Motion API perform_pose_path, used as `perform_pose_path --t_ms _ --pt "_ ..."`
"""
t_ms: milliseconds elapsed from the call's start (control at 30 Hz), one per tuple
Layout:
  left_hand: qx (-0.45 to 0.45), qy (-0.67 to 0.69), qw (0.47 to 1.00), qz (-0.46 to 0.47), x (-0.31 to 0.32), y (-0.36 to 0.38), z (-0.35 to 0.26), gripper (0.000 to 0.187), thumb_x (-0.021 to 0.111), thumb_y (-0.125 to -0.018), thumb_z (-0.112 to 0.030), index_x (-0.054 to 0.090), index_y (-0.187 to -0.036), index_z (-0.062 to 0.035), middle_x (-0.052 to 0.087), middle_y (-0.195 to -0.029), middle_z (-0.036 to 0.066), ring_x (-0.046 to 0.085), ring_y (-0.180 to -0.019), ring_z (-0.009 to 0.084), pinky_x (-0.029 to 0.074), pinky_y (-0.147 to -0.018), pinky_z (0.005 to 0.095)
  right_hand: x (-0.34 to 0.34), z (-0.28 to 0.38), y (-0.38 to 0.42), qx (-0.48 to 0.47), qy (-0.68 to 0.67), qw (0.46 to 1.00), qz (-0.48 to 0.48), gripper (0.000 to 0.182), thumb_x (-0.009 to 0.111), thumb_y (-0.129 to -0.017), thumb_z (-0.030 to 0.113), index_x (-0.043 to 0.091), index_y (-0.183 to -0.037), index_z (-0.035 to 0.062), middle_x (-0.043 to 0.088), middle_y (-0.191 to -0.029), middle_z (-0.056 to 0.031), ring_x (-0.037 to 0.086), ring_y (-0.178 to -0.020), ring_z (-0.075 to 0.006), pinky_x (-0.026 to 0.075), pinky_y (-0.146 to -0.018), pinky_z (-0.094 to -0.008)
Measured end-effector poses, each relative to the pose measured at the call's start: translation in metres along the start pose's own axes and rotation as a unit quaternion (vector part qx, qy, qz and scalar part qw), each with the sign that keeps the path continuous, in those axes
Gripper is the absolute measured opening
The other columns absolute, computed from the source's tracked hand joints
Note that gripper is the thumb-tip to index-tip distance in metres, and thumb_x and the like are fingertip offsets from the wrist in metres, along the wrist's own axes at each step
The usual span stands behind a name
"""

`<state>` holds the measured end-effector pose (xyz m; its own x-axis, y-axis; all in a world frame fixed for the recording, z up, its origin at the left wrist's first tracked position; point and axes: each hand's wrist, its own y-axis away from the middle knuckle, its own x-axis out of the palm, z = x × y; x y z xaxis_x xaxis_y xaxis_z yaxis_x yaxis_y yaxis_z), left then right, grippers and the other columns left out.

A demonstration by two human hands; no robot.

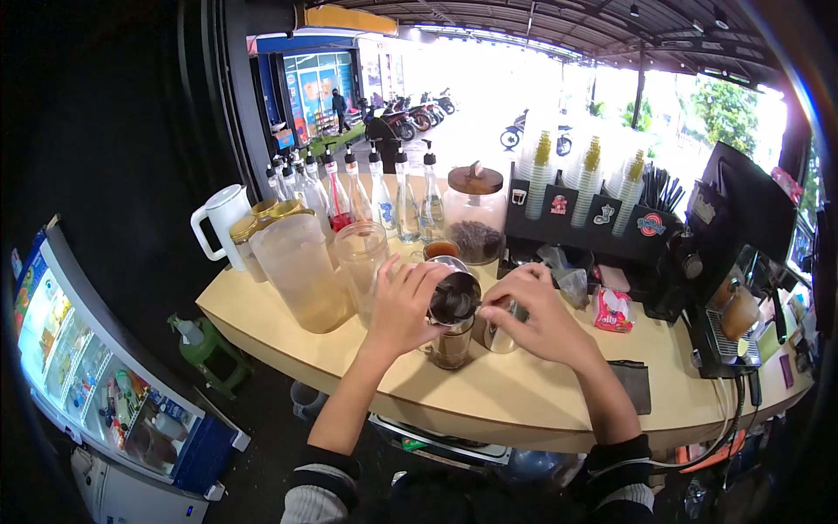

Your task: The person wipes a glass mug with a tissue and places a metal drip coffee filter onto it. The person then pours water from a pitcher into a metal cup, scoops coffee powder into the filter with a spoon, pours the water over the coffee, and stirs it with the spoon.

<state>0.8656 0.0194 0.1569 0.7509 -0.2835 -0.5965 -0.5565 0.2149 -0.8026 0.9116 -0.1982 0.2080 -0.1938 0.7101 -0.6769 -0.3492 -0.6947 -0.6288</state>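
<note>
My left hand (403, 301) is wrapped round a metal cup (456, 299), tilted so that its dark inside faces me. Directly under the cup stands a glass (450, 349) with brownish content. At the cup's right rim, the fingers of my right hand (534, 313) are pinched together; whatever is between them is too small to make out. A metal canister (500, 336) stands below my right hand, partly covered by it. Behind the cup is a vessel of reddish-brown liquid (443, 249). To the left are a clear jar (362, 253) and a large cloudy plastic pitcher (301, 275).
Pump bottles (381, 196) line the counter's back, beside a wooden-lidded jar (476, 214). Right of it sit a cup rack (567, 210), a pink packet (613, 310) and a coffee machine (729, 306). A white jug (223, 225) stands left; a display fridge (113, 375) is on the floor.
</note>
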Motion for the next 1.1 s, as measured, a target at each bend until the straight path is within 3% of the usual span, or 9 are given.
perform_pose_path --t_ms 167,233,367,567,700,767,900,1033,1100 --pt "-0.039 0.022 0.999 0.012 -0.001 -0.001 0.007 0.078 0.083 -0.046 -0.032 0.053 -0.116 -0.0135 0.06 -0.105 0.003 0.057 -0.102 0.0214 0.031 -0.102 0.0454 -0.009 -0.005 0.019 0.008 -0.008 0.995 -0.101 0.006 0.063 -0.084 0.011 0.061 -0.084 0.006 0.062 -0.077 -0.0024 0.056 -0.07 -0.0163 0.032 -0.091 -0.0364" --pt "-0.054 0.031 0.998 0.019 -0.002 -0.003 0.01 0.077 0.083 -0.047 -0.034 0.054 -0.116 -0.0134 0.061 -0.105 0.003 0.057 -0.102 0.0213 0.032 -0.101 0.0453 -0.009 -0.011 0.028 0.06 -0.035 0.978 -0.196 0.005 0.062 -0.084 0.011 0.06 -0.082 0.0059 0.061 -0.075 -0.0015 0.057 -0.073 -0.0152 0.035 -0.089 -0.0343" --pt "-0.075 0.043 0.996 0.017 -0.003 -0.004 0.018 0.078 0.082 -0.051 -0.04 0.054 -0.118 -0.012 0.062 -0.106 0.007 0.059 -0.099 0.0232 0.034 -0.099 0.0461 -0.007 -0.023 0.055 0.135 -0.194 0.928 -0.287 0.012 0.051 -0.094 0.012 0.056 -0.093 0.0018 0.061 -0.084 -0.0056 0.057 -0.08 -0.0136 0.042 -0.081 -0.0287" --pt "-0.121 0.11 0.986 0.01 -0.008 -0.013 0.02 0.073 0.081 -0.053 -0.045 0.059 -0.112 -0.0076 0.065 -0.099 0.009 0.061 -0.094 0.0256 0.038 -0.096 0.0401 0.027 -0.05 0.094 0.193 -0.156 0.935 -0.254 0.016 0.048 -0.095 0.014 0.057 -0.097 -0.0001 0.062 -0.086 -0.0081 0.058 -0.082 -0.0165 0.043 -0.08 -0.0285" --pt "-0.169 0.19 0.967 0.03 -0.009 -0.016 0.02 0.074 0.085 -0.052 -0.039 0.059 -0.112 -0.0024 0.065 -0.102 0.012 0.063 -0.092 0.0249 0.047 -0.087 0.0361 0.048 -0.054 0.108 0.207 -0.028 0.964 -0.166 0.01 0.054 -0.09 0.01 0.06 -0.093 0.0041 0.064 -0.086 -0.0079 0.058 -0.08 -0.0222 0.038 -0.083 -0.0339" --pt "-0.194 0.234 0.952 0.037 -0.008 -0.017 0.02 0.075 0.086 -0.052 -0.036 0.059 -0.112 -0.0005 0.065 -0.103 0.013 0.064 -0.092 0.0238 0.05 -0.084 0.0347 0.058 -0.056 0.108 0.131 0.056 0.977 -0.156 0.01 0.053 -0.091 0.01 0.062 -0.092 0.0055 0.063 -0.083 -0.0063 0.058 -0.079 -0.0204 0.039 -0.077 -0.032" --pt "-0.234 0.247 0.939 0.057 -0.006 -0.017 0.019 0.077 0.087 -0.053 -0.034 0.057 -0.115 0.0014 0.065 -0.105 0.014 0.064 -0.092 0.0208 0.051 -0.082 0.0325 0.082 -0.066 0.112 0.067 0.102 0.982 -0.141 0.009 0.057 -0.086 0.005 0.062 -0.093 0.0069 0.063 -0.085 -0.0069 0.058 -0.079 -0.0243 0.038 -0.08 -0.0358" --pt "-0.247 0.254 0.933 0.068 -0.004 -0.015 0.018 0.078 0.087 -0.054 -0.035 0.057 -0.116 0.0008 0.065 -0.104 0.013 0.064 -0.091 0.0198 0.051 -0.081 0.0319 0.096 -0.074 0.119 0.04 0.111 0.987 -0.106 0.014 0.06 -0.081 0.003 0.063 -0.094 0.008 0.063 -0.086 -0.0062 0.059 -0.08 -0.0241 0.038 -0.08 -0.0359" --pt "-0.244 0.259 0.932 0.065 -0.001 -0.013 0.019 0.078 0.087 -0.054 -0.035 0.057 -0.116 0.0006 0.065 -0.103 0.013 0.064 -0.09 0.0195 0.051 -0.081 0.0316 0.098 -0.073 0.12 0.048 0.148 0.985 -0.068 0.025 0.06 -0.079 0.003 0.063 -0.103 0.0098 0.063 -0.092 -0.0044 0.059 -0.086 -0.0208 0.037 -0.083 -0.0372"
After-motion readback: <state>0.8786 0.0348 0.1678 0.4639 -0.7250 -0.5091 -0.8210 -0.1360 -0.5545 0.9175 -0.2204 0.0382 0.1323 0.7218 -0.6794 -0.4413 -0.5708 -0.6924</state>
